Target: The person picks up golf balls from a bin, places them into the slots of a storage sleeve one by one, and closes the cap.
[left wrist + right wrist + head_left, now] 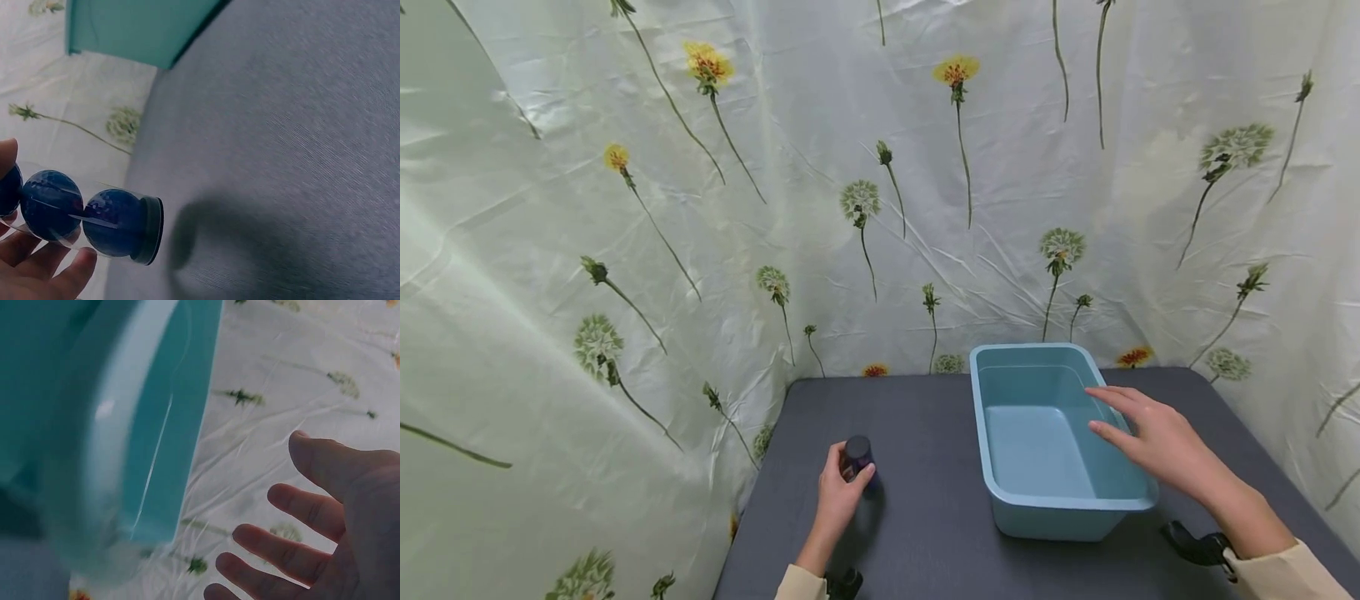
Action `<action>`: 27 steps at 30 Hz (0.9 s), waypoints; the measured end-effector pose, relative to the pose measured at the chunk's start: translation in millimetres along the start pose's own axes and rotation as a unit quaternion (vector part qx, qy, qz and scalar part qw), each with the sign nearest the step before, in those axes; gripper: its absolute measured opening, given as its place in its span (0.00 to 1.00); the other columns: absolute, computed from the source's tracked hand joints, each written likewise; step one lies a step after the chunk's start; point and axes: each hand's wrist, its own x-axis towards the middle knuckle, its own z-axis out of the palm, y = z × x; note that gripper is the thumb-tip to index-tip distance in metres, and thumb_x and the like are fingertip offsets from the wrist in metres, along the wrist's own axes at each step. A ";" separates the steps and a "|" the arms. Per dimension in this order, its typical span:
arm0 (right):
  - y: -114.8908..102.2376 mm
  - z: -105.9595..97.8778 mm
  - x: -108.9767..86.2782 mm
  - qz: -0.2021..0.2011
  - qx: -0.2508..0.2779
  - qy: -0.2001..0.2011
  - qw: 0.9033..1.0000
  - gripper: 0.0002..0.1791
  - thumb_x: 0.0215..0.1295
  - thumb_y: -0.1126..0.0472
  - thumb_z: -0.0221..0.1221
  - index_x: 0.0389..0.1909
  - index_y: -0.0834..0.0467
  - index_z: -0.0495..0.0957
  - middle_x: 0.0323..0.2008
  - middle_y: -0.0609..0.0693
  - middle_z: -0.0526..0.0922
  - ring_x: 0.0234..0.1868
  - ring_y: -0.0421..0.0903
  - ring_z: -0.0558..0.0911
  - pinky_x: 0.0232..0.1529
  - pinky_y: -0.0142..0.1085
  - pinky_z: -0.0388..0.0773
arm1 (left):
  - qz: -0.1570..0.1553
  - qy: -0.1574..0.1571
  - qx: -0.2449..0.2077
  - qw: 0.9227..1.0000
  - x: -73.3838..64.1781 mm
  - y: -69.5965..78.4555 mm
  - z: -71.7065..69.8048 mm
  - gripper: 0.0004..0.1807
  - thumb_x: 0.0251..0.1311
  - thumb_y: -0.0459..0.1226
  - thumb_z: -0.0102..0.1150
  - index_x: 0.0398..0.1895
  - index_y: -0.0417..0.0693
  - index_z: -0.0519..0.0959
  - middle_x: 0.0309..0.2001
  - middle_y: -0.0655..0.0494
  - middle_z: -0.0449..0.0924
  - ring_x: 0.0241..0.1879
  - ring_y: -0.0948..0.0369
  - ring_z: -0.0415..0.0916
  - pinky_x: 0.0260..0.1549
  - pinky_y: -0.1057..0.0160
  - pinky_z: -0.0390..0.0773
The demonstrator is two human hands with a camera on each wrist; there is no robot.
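Note:
In the head view my left hand [837, 498] holds a small clear tube with a dark cap [858, 448], upright, above the left part of the table. Up close in the left wrist view, the tube of dark blue golf balls [112, 222] lies between thumb and fingers, its capped end clear of the hand. The table surface shows below that end, with a shadow on it. My right hand [1161, 437] hovers over the right side of a light blue plastic bin [1060, 503], fingers spread and holding nothing. The bin's inside shows only its bare floor.
The bin stands on the right half of a dark grey table [925, 517]. A pale curtain printed with dandelions [820, 150] hangs behind the table and along its left and right sides. A black wrist strap [1198, 546] shows at my right sleeve.

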 end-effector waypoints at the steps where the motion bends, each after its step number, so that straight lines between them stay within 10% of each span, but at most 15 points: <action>1: 3.8 0.3 -1.5 0.005 -0.004 0.001 1.000 0.35 0.70 0.40 0.60 0.69 0.57 0.71 0.65 0.66 0.71 0.60 0.69 0.73 0.46 0.67 0.72 | -0.003 0.002 0.000 1.000 -1.1 -2.9 -0.3 0.25 0.59 0.35 0.72 0.58 0.47 0.72 0.54 0.48 0.80 0.58 0.48 0.77 0.55 0.42 0.75; 17: 40.1 3.5 -16.6 0.081 -0.020 -0.002 0.997 0.40 0.68 0.40 0.62 0.70 0.63 0.68 0.64 0.72 0.68 0.60 0.75 0.69 0.46 0.73 0.67 | -0.005 0.009 0.020 1.000 -0.7 -25.5 3.1 0.26 0.60 0.38 0.72 0.59 0.49 0.72 0.56 0.48 0.79 0.59 0.47 0.76 0.55 0.43 0.75; 23: 43.4 10.3 -23.7 0.075 -0.040 0.002 0.996 0.39 0.67 0.41 0.63 0.68 0.65 0.69 0.63 0.73 0.68 0.58 0.75 0.70 0.45 0.71 0.68 | 0.016 0.026 0.057 0.998 -5.3 -13.3 -3.6 0.35 0.61 0.45 0.71 0.69 0.50 0.68 0.64 0.45 0.74 0.64 0.46 0.71 0.59 0.41 0.70; 27: 39.3 11.2 -22.9 0.058 -0.053 0.013 0.997 0.38 0.67 0.44 0.64 0.69 0.63 0.69 0.64 0.73 0.67 0.59 0.75 0.68 0.46 0.72 0.67 | 0.086 0.051 0.119 0.988 -2.8 12.8 -8.0 0.38 0.64 0.50 0.67 0.75 0.54 0.64 0.71 0.48 0.66 0.70 0.48 0.64 0.61 0.38 0.67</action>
